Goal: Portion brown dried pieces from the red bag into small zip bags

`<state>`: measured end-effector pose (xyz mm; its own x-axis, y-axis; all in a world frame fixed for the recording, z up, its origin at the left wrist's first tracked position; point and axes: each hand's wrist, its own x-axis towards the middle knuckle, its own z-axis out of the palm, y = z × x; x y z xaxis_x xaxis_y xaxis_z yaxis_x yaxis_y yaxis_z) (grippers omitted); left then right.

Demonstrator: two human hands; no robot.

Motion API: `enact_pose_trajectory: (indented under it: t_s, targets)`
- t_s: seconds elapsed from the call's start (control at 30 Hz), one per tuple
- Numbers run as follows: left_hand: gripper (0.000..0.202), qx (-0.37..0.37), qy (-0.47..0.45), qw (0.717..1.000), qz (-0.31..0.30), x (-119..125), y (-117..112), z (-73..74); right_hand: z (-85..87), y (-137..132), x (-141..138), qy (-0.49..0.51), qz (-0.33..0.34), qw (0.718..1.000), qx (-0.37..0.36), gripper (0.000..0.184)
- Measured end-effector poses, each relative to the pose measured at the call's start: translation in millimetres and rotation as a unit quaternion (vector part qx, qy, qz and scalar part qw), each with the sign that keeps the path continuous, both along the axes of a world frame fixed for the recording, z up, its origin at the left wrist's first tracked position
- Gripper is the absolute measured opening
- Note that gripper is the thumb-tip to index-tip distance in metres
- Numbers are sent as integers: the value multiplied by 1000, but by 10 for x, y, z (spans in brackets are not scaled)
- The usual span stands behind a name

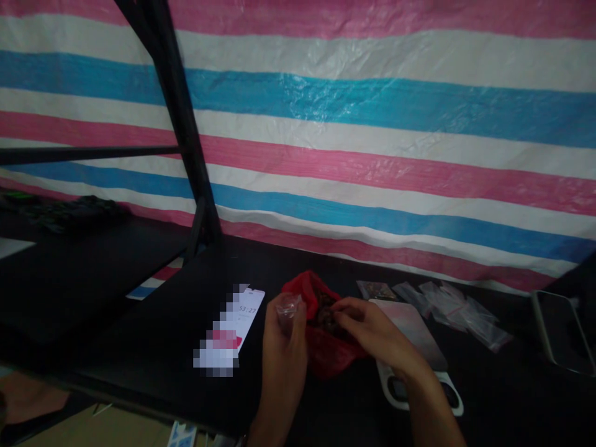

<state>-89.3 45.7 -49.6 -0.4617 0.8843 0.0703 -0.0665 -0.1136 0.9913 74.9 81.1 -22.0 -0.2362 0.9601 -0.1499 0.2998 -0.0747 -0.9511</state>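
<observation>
A red plastic bag point(330, 357) sits open on the black table, with small dark brown pieces point(326, 316) inside; their kind is too dim to make out. My left hand point(285, 329) is closed around a small clear plastic bag point(289, 305) at the red bag's left side. At the mouth of the red bag, my right hand point(367, 323) has its fingertips pinched at the brown pieces. Whether a piece is between those fingers is hard to see. Partly under my right forearm is a white kitchen scale point(414, 329).
Several clear zip bags point(459, 307) lie behind the scale, next to a filled small bag point(376, 290). A phone with a lit timer point(246, 316) lies left, and a dark-screened device point(563, 332) right. A black metal post point(179, 118) rises before the striped sheet point(372, 143).
</observation>
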Motion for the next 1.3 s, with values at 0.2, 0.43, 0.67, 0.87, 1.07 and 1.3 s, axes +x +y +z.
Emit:
enact_pose_trajectory:
  t_s: [0.2,0.43,0.67,0.87,1.07,1.3]
  targets:
    - [38,39,288,956,25,-166,-62,-160,97,-40,161,23,-41,998,30,29]
    - [41,12,319,948,-5,-69,-86,-310,288,-169,-23,66,-28,994,79,23]
    - [43,28,364,927,-89,-83,-13,-298,394,-322,-272,-58,-23,983,173,24]
    - [47,12,337,938,-79,17,-44,-275,477,-391,-277,-131,-14,955,267,33]
    - [49,33,246,966,-67,23,-70,-273,418,-340,-184,-95,-66,944,309,30]
    - [48,32,164,986,-11,-105,56,-237,104,-58,-141,-286,-117,917,254,27]
